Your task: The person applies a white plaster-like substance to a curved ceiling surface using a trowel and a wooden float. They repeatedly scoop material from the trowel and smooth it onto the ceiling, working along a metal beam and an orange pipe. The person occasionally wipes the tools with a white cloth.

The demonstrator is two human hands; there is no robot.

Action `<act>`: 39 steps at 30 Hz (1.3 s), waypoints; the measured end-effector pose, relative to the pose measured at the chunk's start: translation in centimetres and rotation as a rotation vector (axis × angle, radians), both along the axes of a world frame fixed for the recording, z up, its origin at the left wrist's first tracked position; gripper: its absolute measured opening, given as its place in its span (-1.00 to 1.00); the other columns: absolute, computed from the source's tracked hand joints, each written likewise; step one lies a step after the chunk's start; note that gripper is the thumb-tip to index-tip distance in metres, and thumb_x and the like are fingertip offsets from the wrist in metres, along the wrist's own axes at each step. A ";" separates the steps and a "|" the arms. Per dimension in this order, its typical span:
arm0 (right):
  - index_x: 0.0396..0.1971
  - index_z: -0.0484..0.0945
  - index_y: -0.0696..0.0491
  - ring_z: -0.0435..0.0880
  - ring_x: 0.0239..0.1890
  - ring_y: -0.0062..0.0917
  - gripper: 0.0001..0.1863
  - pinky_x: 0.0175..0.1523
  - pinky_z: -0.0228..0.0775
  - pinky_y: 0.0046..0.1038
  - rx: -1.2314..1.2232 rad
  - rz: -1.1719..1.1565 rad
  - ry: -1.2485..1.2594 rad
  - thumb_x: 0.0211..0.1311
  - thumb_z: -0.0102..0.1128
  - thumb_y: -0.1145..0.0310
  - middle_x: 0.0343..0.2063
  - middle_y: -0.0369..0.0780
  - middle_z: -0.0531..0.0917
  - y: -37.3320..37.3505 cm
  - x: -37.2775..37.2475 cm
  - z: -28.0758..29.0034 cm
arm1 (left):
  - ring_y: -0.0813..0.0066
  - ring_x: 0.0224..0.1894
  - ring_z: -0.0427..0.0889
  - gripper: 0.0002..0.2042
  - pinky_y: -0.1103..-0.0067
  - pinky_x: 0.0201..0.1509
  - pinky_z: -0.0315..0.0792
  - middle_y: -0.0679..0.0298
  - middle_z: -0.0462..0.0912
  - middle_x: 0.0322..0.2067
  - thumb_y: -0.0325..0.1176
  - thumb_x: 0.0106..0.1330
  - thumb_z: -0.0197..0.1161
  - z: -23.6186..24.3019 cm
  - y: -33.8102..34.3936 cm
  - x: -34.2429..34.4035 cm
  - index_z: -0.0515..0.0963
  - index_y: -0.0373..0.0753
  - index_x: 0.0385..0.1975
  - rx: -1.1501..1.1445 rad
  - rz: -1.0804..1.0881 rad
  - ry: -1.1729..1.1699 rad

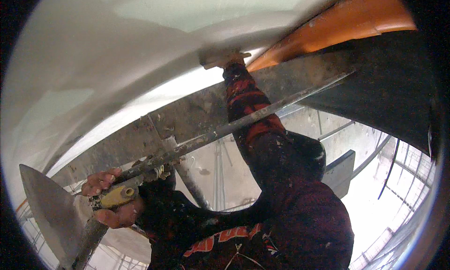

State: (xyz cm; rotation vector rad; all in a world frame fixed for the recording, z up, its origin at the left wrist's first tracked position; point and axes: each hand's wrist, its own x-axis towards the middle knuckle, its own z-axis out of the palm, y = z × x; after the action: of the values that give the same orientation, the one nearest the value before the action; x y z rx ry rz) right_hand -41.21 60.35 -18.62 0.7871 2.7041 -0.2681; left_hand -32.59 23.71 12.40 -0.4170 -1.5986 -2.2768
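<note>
My left hand [115, 199], at the lower left, is wrapped round the yellow handle [119, 196] of what looks like a plasterer's hawk. Its broad grey plate [51, 209] stands tilted beyond my fingers, with pale material round the handle's base. My right arm reaches up and away, and my right hand [236, 60] is closed on a flat tool that looks like a plastering float [213, 63]. The float lies against the pale, partly damp-looking surface [140, 49] overhead. Most of the float's face is hidden, and the fingers of my right hand are small and dark.
A splattered plank [197, 108] and a metal pole [225, 129] cross in front of me, passing below my right arm. Orange sheeting [337, 26] hangs at the upper right above dark sheeting [384, 82]. Mesh fencing [408, 171] stands at the right.
</note>
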 end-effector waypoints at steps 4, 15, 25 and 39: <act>-0.18 0.58 -0.07 0.62 -0.18 -0.38 -0.50 -0.09 0.48 -0.36 0.175 -0.021 0.210 -0.21 0.32 0.06 -0.21 -0.23 0.62 2.8 1.6 -6.1 | 0.34 -0.38 0.43 -0.53 0.36 -0.29 0.51 0.15 0.29 -0.47 0.03 0.09 0.08 -0.4 0.1 -0.7 0.23 -0.32 -0.34 -0.060 -0.010 0.026; -0.30 0.55 0.08 0.63 -0.35 -0.27 -0.65 -0.26 0.51 -0.33 -0.127 -0.507 0.921 -0.20 0.34 0.33 -0.48 -0.11 0.62 -0.2 4.3 13.5 | 0.32 -0.39 0.43 -0.50 0.38 -0.29 0.53 0.13 0.28 -0.44 0.06 0.09 0.08 -0.9 0.0 -0.4 0.21 -0.33 -0.33 -0.083 0.086 0.068; -0.20 0.38 0.21 0.50 -0.37 -0.43 -0.71 -0.19 0.42 -0.37 -0.945 -0.930 1.606 0.09 0.09 0.40 -0.43 -0.18 0.49 -7.1 10.1 15.8 | 0.30 -0.39 0.42 -0.51 0.38 -0.28 0.52 0.14 0.27 -0.49 0.05 0.10 0.07 0.0 -0.5 -0.3 0.20 -0.33 -0.34 -0.070 0.013 -0.020; -0.34 0.53 0.07 0.58 -0.31 -0.38 -0.74 -0.28 0.41 -0.35 -0.086 -0.106 -0.157 -0.05 0.22 0.28 -0.33 -0.20 0.60 0.0 1.4 3.5 | 0.30 -0.36 0.41 -0.49 0.40 -0.24 0.49 0.14 0.27 -0.46 0.02 0.04 0.14 0.6 -0.2 -0.2 0.19 -0.33 -0.34 -0.043 -0.011 -0.087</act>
State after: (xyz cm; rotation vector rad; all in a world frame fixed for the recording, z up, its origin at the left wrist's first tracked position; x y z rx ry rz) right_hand -39.77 60.37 -15.16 0.8890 2.4921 -0.3300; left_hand -32.75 23.47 13.01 -0.3421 -1.6935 -2.3014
